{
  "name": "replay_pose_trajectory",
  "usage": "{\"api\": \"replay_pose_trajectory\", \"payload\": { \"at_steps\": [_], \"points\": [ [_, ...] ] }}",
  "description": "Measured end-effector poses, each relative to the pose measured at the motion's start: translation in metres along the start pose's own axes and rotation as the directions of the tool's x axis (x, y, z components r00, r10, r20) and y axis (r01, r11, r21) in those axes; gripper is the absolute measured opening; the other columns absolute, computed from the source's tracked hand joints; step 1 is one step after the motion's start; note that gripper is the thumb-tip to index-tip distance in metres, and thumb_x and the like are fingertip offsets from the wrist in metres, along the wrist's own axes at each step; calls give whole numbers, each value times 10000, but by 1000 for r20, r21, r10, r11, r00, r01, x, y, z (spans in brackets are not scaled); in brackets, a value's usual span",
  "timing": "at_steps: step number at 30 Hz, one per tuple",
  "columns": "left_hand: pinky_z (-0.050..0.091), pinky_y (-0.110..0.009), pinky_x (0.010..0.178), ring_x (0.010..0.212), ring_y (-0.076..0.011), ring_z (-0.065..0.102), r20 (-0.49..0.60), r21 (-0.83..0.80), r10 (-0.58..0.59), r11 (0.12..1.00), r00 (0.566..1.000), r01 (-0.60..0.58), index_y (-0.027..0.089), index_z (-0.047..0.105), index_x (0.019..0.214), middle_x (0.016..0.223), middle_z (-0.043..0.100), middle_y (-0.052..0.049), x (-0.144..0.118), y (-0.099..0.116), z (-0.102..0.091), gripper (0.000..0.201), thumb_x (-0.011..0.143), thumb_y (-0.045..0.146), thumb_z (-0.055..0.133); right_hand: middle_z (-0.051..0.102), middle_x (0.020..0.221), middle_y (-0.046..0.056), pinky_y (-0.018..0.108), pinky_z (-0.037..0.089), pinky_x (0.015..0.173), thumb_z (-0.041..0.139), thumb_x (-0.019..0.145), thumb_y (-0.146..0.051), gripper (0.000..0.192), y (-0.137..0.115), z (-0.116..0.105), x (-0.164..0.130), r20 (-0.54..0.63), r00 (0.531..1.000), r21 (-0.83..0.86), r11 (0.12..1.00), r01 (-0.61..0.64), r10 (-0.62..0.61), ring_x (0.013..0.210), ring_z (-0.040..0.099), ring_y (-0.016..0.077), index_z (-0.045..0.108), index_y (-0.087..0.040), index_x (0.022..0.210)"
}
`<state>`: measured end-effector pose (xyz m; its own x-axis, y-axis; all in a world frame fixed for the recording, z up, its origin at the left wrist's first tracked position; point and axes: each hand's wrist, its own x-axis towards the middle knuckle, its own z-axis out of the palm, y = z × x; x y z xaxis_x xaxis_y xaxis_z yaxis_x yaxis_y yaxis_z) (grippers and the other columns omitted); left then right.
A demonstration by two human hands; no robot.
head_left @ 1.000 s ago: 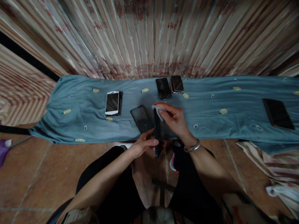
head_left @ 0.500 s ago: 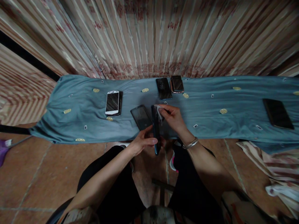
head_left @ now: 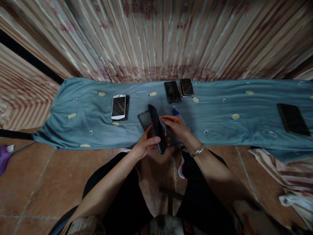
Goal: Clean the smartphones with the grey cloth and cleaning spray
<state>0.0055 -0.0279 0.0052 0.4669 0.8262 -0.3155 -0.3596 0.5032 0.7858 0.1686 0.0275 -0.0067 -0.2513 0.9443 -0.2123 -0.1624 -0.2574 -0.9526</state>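
Note:
My left hand (head_left: 143,145) is closed round the lower part of a dark smartphone (head_left: 154,119) with a bluish edge. The phone is tilted, seen nearly edge-on. My right hand (head_left: 178,128) pinches a thin whitish wipe (head_left: 162,122) against the phone's right-hand face; whether it is tissue or cloth I cannot tell. Under the held phone, another dark phone (head_left: 144,119) lies on the blue cloth, partly hidden by it and my left hand. Just beyond my right hand lies a small blue item (head_left: 175,112), its kind unclear and partly covered.
A blue patterned cloth (head_left: 215,125) covers the narrow bench. To the left, a white phone (head_left: 118,107) rests on a dark one. Farther back are a black phone (head_left: 172,92) and a small stack of devices (head_left: 186,87). A dark tablet-like device (head_left: 293,119) lies far right. Curtains (head_left: 156,42) hang behind.
The held phone has tilted, its top swinging left over the lying phone. My right hand has moved slightly down with the wipe, and the blue item has come into view.

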Motion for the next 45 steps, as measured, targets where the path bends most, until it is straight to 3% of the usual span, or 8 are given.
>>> {"api": "replay_pose_trajectory", "payload": {
  "at_steps": [6,13,18,22,26,33,40,45],
  "points": [
    [586,-432,770,916,-305,725,3,-9,26,1000,1000,-26,241,427,1357,1059,725,-95,3,5,-9,830,644,427,808,649,641,-41,204,376,408,739,691,-488,308,3,8,-3,52,998,-41,999,-22,24,481,500,84,738,-204,810],
    [586,-368,725,985,-305,699,-92,109,36,994,995,-26,252,350,1470,1150,702,-102,2,2,-11,1008,598,373,843,681,662,-20,237,448,488,688,765,-500,308,4,9,-2,85,995,-168,983,67,-53,587,587,141,754,-224,885],
    [486,-376,1003,1328,-309,488,-143,122,122,987,982,-104,258,464,1422,1376,592,-72,4,1,-7,954,558,326,862,728,790,-5,276,506,721,686,770,-481,289,3,4,0,112,983,-197,967,163,-143,766,647,162,760,-214,854],
    [378,-399,1117,1408,-289,391,-127,53,141,989,982,-135,300,459,1429,1372,600,-41,3,0,-5,962,554,272,858,744,847,-1,284,508,771,678,782,-484,296,1,2,-1,134,981,-191,968,163,-139,805,661,165,763,-223,892],
    [384,-415,1107,1395,-289,410,-135,17,118,993,984,-117,315,464,1420,1365,603,-31,0,2,-4,933,569,264,843,742,827,-4,276,510,738,682,789,-474,283,-3,1,-3,146,978,-207,963,174,-146,793,657,164,765,-221,884],
    [338,-394,1128,1324,-258,494,-178,-35,203,977,963,-212,271,536,1348,1287,656,-45,2,18,-8,843,562,281,840,731,787,-2,256,494,681,674,797,-475,298,-4,1,-11,204,973,-221,963,151,-106,741,640,150,762,-197,859],
    [456,-439,1006,1161,-282,626,-220,-53,195,976,956,-212,254,505,1351,1152,713,-69,2,30,-17,808,611,327,822,724,765,-5,243,481,630,685,778,-487,302,3,0,-14,216,976,-223,971,82,-33,685,630,137,756,-198,832],
    [500,-403,946,1097,-257,659,-277,-58,215,969,937,-240,260,508,1318,1089,729,-46,4,32,-22,762,625,327,818,745,821,4,258,501,656,620,840,-460,312,4,1,-16,263,963,-267,955,129,-57,717,656,151,761,-192,916]
  ]
}}
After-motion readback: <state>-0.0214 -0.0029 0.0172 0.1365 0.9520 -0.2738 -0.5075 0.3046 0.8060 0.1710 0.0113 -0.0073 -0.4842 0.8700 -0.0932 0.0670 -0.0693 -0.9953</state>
